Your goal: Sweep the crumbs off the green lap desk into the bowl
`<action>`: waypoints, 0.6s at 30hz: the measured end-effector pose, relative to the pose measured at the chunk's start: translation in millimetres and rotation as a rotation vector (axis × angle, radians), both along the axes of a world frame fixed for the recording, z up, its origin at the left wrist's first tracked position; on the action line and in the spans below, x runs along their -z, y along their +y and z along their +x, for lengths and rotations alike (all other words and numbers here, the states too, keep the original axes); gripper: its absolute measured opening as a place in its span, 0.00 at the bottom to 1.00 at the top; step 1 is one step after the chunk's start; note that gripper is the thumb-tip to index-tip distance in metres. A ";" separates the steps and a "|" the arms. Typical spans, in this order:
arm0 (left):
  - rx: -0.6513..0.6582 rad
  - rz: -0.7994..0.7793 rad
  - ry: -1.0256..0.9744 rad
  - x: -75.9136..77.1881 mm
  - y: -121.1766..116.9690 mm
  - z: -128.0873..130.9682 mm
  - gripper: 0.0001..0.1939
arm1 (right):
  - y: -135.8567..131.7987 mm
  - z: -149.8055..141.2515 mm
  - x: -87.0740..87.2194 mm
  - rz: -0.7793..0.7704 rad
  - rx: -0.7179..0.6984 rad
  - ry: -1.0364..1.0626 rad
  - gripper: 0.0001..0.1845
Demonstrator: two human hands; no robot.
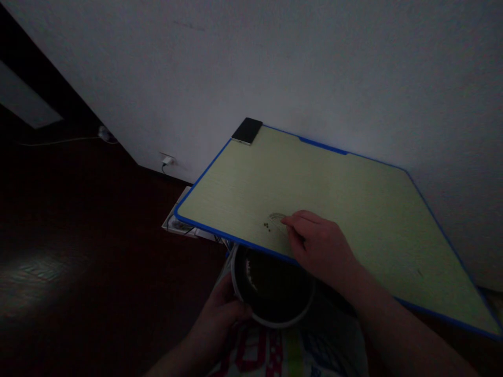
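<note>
The left hand (pixel 226 308) grasps a round bowl (pixel 281 325) by its near-left side, thumb bent over the rim and the other fingers mostly hidden outside the wall. The right hand (pixel 320 246) reaches over the near edge of the table (pixel 334 193), its thumb and forefinger drawn together at the tabletop; whether they pinch anything is too dim to tell.

The bowl sits low at the person's lap, its far part hidden under the table's edge. Its rim is pale grey and smooth, its inside very dark — a jagged whitish streak runs along the left inner side, either a reflection or something in the bowl, I cannot say which. The contents are lost in shadow.

By the right fingertips lies a faint, curved, lined shape (pixel 276 215), perhaps see-through, with a few small dark bits (pixel 267 226) just to its left.

The tabletop is pale yellow-green with a blue border. A dark, flat phone (pixel 247 131) lies at its far left corner. Beneath the left corner stands a shallow, light-coloured tray (pixel 170 224) with cables in it. Beyond, a white plug (pixel 167 161) sits in the grey wall (pixel 314 68), above a dark reddish floor (pixel 98 251).
</note>
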State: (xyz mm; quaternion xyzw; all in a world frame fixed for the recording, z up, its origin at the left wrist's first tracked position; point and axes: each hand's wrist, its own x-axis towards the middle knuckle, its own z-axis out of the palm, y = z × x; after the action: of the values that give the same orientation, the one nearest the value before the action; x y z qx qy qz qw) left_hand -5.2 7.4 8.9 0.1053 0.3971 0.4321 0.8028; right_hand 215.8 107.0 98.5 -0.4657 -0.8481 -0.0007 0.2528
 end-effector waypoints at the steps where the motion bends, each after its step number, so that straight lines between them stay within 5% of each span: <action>1: 0.005 -0.002 0.005 0.1 0.0 -0.2 0.34 | -0.3 0.1 0.6 0.002 0.023 -0.004 0.18; 8: 0.035 0.001 -0.023 0.1 -0.4 -3.5 0.38 | -4.6 13.8 -0.4 0.061 0.197 -0.083 0.17; 18: 0.036 0.010 -0.030 -6.4 1.5 -1.7 0.34 | -1.4 9.3 -5.2 0.002 -0.019 -0.090 0.21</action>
State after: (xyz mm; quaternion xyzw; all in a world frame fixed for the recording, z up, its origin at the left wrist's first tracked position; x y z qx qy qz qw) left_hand -6.9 8.9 15.3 0.1099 0.3807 0.4210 0.8159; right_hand 225.1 105.5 103.7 -0.4568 -0.8631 -0.0199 0.2146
